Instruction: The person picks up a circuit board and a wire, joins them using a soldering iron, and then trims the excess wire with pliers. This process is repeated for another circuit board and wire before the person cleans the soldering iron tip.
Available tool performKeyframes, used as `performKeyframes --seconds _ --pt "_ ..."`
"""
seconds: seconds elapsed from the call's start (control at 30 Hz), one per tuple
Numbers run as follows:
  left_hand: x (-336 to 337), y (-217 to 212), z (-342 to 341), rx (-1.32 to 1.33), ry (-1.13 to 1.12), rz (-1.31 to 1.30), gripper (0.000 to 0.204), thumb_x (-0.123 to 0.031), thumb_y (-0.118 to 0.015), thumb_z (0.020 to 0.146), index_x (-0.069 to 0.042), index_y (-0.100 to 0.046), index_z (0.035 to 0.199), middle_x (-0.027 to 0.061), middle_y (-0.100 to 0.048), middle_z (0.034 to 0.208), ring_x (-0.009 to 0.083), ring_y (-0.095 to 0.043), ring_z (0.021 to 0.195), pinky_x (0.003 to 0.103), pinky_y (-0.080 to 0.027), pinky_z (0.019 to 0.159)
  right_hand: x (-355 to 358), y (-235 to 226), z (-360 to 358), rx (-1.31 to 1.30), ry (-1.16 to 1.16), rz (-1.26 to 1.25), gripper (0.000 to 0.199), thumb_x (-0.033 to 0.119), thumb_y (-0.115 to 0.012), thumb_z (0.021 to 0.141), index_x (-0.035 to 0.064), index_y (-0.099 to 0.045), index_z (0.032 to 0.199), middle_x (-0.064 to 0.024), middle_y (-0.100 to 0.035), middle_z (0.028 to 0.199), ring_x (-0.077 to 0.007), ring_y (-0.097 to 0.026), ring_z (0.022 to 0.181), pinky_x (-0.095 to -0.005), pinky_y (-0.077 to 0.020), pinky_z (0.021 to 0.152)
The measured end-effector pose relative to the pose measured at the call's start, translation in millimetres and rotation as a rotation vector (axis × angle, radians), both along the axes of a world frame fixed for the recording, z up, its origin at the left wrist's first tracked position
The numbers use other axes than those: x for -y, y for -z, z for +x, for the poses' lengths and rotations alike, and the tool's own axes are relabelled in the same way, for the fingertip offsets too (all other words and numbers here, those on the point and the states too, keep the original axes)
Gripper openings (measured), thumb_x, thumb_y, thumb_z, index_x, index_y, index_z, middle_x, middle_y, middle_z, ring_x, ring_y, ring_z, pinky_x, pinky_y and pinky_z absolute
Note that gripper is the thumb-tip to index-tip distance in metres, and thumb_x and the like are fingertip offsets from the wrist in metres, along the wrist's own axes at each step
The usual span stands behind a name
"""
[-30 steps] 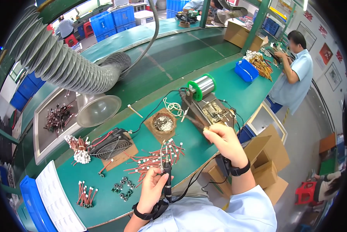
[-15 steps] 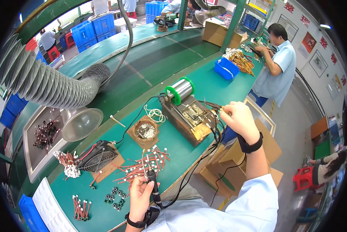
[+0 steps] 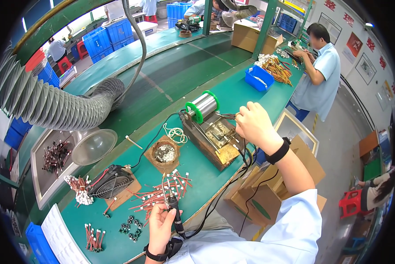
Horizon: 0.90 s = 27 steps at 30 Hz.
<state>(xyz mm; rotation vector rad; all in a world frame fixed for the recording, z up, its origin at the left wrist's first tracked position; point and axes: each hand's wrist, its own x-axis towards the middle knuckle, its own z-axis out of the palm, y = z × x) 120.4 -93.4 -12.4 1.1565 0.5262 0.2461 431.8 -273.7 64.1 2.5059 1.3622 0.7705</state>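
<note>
Compared with half a second ago, the right hand [image 3: 255, 125] sits farther left, nearer the solder spool [image 3: 204, 106], its grip closed around a partly hidden dark tool [image 3: 227, 116]. The left hand [image 3: 161, 226] keeps its grip around a soldering iron [image 3: 175, 213], black-handled with a slim metal front, beside red wires [image 3: 178, 184] on the green worktop [image 3: 196, 170].
</note>
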Motion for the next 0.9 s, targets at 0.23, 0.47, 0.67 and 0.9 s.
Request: performKeyframes --seconds 0.23,0.47,0.67,0.9 --pt "1.9 0.0 2.8 -0.006 0.004 -0.002 0.017 0.001 -0.056 0.090 -0.003 -0.042 0.098 0.0106 -0.061 0.099 0.0184 -0.064 0.087 0.028 -0.051 0.075 2.6 0.0 12.2 -0.062 -0.111 0.050 0.012 0.018 -0.062 0.070 0.0087 -0.060 0.063 -0.0048 -0.051 0.071 -0.0221 -0.049 0.076 -0.0335 -0.0418 0.073" --pt "2.8 1.2 5.3 -0.014 0.012 0.014 0.017 0.002 -0.056 0.090 -0.003 -0.042 0.100 0.0112 -0.061 0.100 0.0188 -0.064 0.088 0.028 -0.051 0.075 11.9 -4.2 17.8 -0.147 -0.116 0.089 0.015 0.019 -0.062 0.071 0.0076 -0.060 0.062 -0.0055 -0.050 0.071 -0.0227 -0.050 0.076 -0.0349 -0.0417 0.073" --pt "3.0 2.4 5.2 -0.006 0.017 0.010 0.018 0.002 -0.056 0.090 -0.003 -0.042 0.100 0.0112 -0.061 0.100 0.0188 -0.064 0.088 0.028 -0.051 0.075 16.7 -7.2 17.4 -0.197 -0.103 0.108 0.016 0.020 -0.062 0.071 0.0061 -0.060 0.063 -0.0064 -0.050 0.070 -0.0233 -0.050 0.075 -0.0358 -0.0416 0.073" --pt "2.0 3.4 5.0 -0.004 0.023 0.007 0.018 0.002 -0.055 0.090 -0.003 -0.041 0.099 0.0111 -0.061 0.101 0.0187 -0.064 0.088 0.029 -0.051 0.075 26.3 -16.4 10.9 -0.312 -0.070 0.143 0.017 0.020 -0.061 0.071 0.0054 -0.059 0.062 -0.0072 -0.050 0.069 -0.0247 -0.050 0.074 -0.0365 -0.0413 0.072"
